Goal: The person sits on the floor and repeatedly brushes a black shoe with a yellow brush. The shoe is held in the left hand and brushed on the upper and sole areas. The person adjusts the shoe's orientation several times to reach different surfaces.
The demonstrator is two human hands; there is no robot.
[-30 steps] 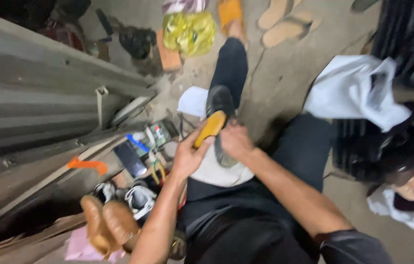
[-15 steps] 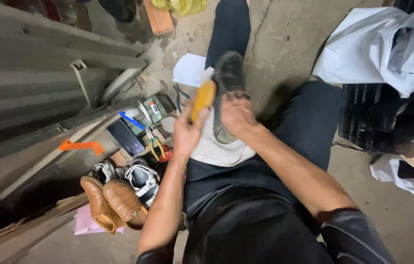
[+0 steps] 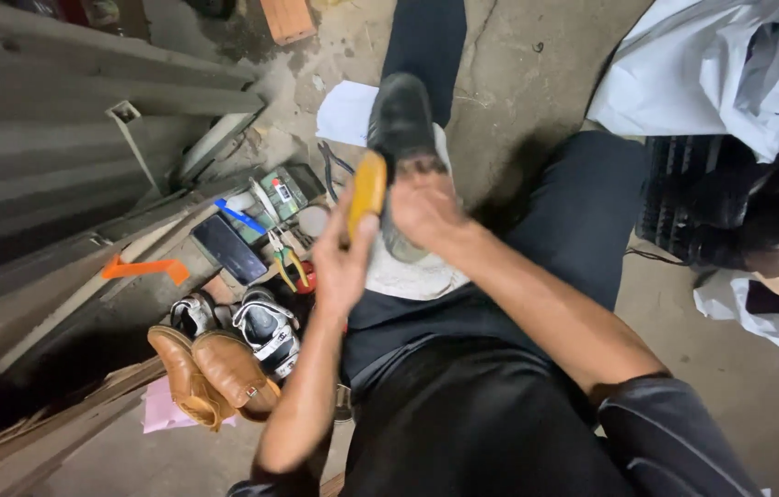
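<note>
1. Holding a yellow-orange wooden-backed shoe brush [image 3: 367,191] in the left hand [image 3: 342,265], the person keeps the grip clamped on its lower end, with the brush upright against the side of a black leather shoe [image 3: 401,129]. That hold looks shallow; I judge a hard stroke could twist the brush loose and drop it among the clutter on the floor.

2. The right hand [image 3: 424,210] has its grip closed over the heel end of the black shoe, which rests on a white cloth [image 3: 412,274] across the lap, toe pointing away over the concrete floor [image 3: 537,101]. If that hold eases, the shoe could slide off the cloth and the thigh.

3. The cloth covers only part of the dark trousers [image 3: 583,221]. Polish or dirt flicked by the bristles would probably land on the bare fabric just beside it.

4. Near the left elbow lie a flat black phone [image 3: 228,248], small pliers with coloured handles [image 3: 284,262], a pair of tan leather shoes [image 3: 210,373] and black-and-white sandals [image 3: 265,327]. A wide backswing could knock them.

5. Another person's dark-haired head [image 3: 776,221] leans in at the right edge, close to the knee; a shoe slipping that way might strike it.
</note>
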